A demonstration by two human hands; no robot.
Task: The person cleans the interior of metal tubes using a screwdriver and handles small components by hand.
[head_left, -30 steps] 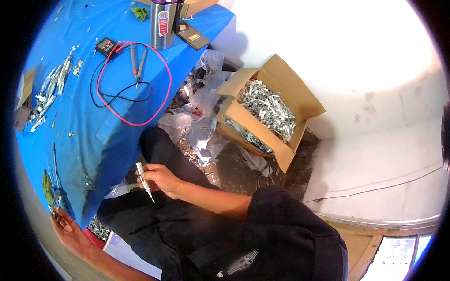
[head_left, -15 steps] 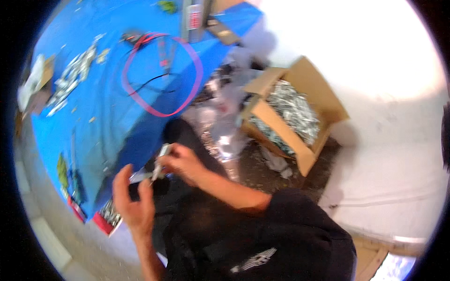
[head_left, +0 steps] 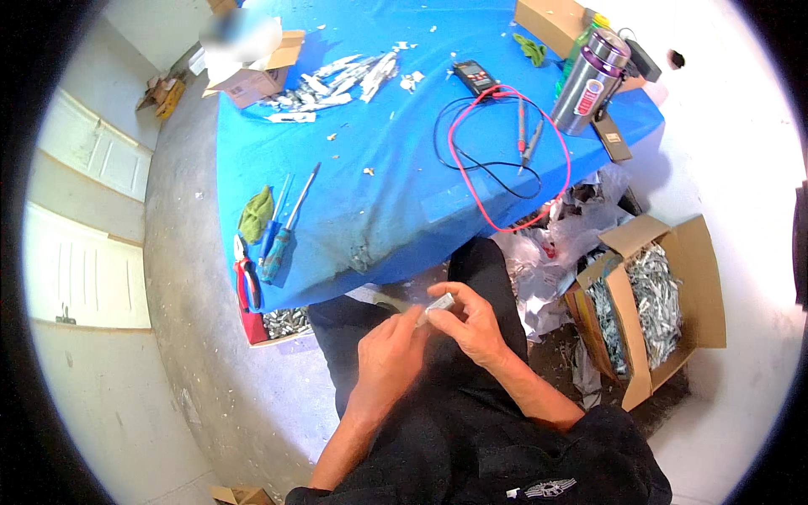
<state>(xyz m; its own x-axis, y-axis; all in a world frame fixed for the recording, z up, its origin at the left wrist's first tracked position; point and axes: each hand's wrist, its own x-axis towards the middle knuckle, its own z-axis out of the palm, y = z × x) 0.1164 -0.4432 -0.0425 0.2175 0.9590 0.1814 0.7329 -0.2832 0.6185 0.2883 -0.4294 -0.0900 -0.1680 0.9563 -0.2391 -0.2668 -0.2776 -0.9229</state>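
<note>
Over my lap, a small pale silver-white piece [head_left: 439, 305] sits between my two hands; its exact kind is too small to make out. My right hand [head_left: 475, 332] pinches it between thumb and fingers. My left hand [head_left: 389, 358], slightly blurred, is closed with its fingertips at the piece's near-left end, and these fingertips are partly hidden. Just beyond my hands is the edge of a table with a blue cover [head_left: 404, 227]. A heap of similar-coloured silver-white strips [head_left: 337, 84] lies at its far side.
Red-handled pliers [head_left: 246, 282], screwdrivers [head_left: 278, 252] and a green cloth [head_left: 256, 215] lie at the table's left corner, above a box of small metal parts [head_left: 286, 322]. A multimeter [head_left: 476, 77] with leads and a steel flask [head_left: 589, 84] stand farther back. An open carton [head_left: 703, 286] holds silver pieces.
My left hand, open with fingers apart before, has closed in on the piece in my right hand. The view has shifted, bringing more of the table and the floor at left into sight.
</note>
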